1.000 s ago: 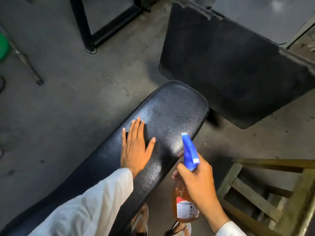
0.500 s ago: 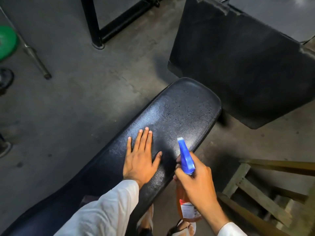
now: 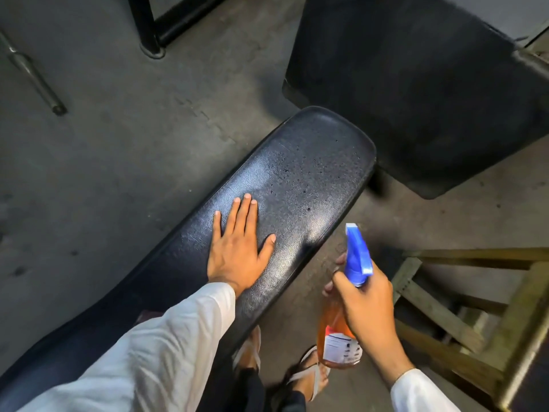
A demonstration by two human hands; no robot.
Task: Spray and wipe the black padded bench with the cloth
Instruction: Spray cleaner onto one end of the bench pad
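The black padded bench (image 3: 312,171) runs from the lower left up to the middle of the head view, its far end speckled with spray droplets. My left hand (image 3: 237,248) lies flat on the pad with its fingers straight. My right hand (image 3: 365,304) grips the neck of a spray bottle (image 3: 338,337) of orange liquid, beside the bench's right edge. The bottle's blue trigger head (image 3: 358,251) points up and away. No cloth is in view.
A large black mat (image 3: 416,93) lies on the concrete floor beyond the bench. A wooden stool frame (image 3: 475,307) stands at the right. A black metal frame post (image 3: 145,22) and a steel bar (image 3: 32,72) are at the upper left. My sandalled feet (image 3: 306,379) show below.
Droplets now show on the far end of the pad. My right hand with the bottle has shifted a little right, off the bench's edge. My left hand stays flat on the pad.
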